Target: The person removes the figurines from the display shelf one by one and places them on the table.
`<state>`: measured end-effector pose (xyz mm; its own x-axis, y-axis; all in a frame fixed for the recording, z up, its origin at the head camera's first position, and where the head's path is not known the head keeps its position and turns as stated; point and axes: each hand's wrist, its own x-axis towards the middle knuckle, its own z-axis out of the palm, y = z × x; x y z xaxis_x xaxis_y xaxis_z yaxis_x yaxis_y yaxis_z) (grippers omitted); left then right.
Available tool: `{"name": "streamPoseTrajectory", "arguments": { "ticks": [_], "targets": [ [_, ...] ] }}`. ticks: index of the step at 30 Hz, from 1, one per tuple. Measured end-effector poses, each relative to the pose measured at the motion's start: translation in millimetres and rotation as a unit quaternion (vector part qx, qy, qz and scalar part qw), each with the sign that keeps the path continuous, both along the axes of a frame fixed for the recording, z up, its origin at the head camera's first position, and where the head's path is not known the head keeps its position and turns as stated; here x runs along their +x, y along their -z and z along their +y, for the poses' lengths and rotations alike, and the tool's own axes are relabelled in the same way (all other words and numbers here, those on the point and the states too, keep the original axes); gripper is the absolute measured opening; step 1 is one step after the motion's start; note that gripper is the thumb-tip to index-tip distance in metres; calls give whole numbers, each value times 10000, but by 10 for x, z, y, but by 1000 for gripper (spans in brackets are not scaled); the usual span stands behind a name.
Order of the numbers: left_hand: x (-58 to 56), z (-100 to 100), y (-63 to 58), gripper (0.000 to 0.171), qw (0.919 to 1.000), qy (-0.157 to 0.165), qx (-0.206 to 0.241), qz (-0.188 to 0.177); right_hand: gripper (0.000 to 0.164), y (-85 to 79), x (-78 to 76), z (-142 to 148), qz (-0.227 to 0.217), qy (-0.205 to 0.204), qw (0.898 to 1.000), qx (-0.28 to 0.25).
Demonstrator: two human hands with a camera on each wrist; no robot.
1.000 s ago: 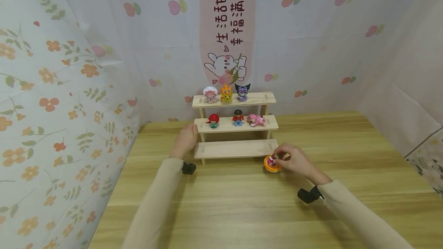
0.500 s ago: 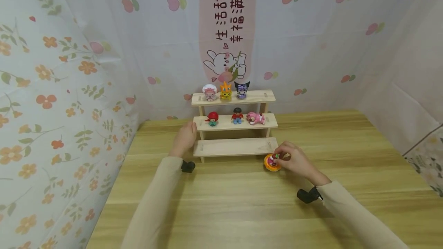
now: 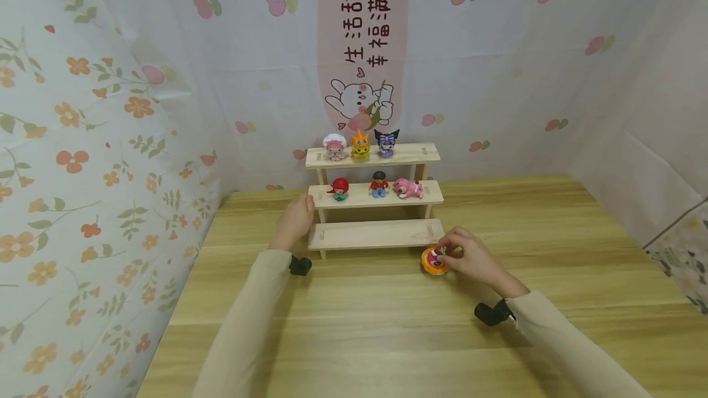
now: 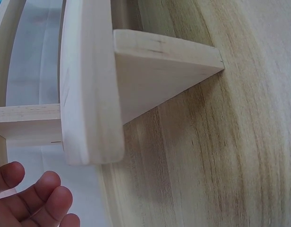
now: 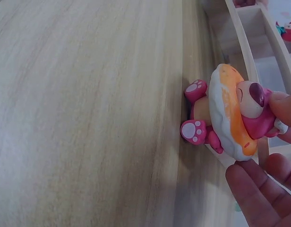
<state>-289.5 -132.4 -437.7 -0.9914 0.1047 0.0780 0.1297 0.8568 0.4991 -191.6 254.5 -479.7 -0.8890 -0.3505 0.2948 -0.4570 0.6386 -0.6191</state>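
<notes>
Honestly, we're seeing almost nothing change over the last second: the head view has tipped a hair and that's about it. Starting left, the left hand (image 3: pixel 295 221) is where it was, at the left end of the middle tier of the wooden stand (image 3: pixel 376 234); its fingers look bent, but we can't tell if they're actually gripping. The white-hatted figure (image 3: pixel 334 147), orange-spiked figure (image 3: pixel 361 145) and purple figure (image 3: pixel 386 144) up top haven't budged, nor have the red-haired figure (image 3: pixel 339 190), red-jacketed figure (image 3: pixel 378 185) and lying pink figure (image 3: pixel 409 188) below. The pink bear toy (image 3: pixel 433 261) in its orange ring is still just in front of the bottom tier's right end, its head pinched in the fingers of the right hand (image 3: pixel 467 257). Can't swear whether its feet touch the worktop (image 3: pixel 354 324). Our take: the work's on hold, toy held but not on the stand.

Writing's all on the backdrop (image 3: pixel 470 78): left column looks like 生活甜甜 (sweet life), top cut off; right reads 幸福满满 (full of happiness). No brands we can make out.
</notes>
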Motion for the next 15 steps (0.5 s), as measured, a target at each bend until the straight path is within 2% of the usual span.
{"name": "streamPoseTrajectory", "arguments": {
  "ticks": [5, 15],
  "targets": [
    [3, -1, 1, 46, 10000, 2, -11, -86, 19, -1, 9, -10, 31, 8, 10000, -47],
    [-13, -3, 22, 48, 9998, -30, 145, -119, 19, -42, -1, -20, -191, 23, 9998, 30]
  ]
}}
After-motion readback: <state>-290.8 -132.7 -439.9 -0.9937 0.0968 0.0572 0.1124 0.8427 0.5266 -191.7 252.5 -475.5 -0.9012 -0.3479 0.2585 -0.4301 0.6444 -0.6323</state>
